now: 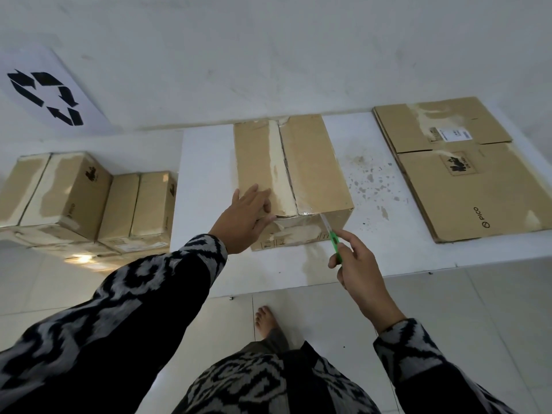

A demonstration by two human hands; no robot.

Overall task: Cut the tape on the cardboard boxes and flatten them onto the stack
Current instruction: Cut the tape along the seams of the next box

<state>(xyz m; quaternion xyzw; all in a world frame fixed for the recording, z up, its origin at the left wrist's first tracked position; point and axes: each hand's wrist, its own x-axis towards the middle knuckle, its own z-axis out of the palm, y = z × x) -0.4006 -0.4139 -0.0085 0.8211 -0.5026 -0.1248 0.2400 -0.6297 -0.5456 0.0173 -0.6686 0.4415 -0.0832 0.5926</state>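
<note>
1. Head view, the work in hand: one closed cardboard box (294, 174) stands in the middle of the white table (209, 162). The left hand (248, 219) lies on its near left top corner, fingers straight and spread, pressing it still. The right hand (355, 264) pinches a green cutter (333, 234), whose blade tip touches the tape at the box's near top edge, right of the centre seam.
2. Head view, done: a stack of flattened boxes (466, 174) lies at the right of the table, well apart from the box; I can make out at least one sheet.
3. Head view, left: the tape seam (279, 165) along the top looks split, though the box is not yet folded. At the left, two more taped boxes (89, 195) wait, so I judge the task less than half done.
</note>
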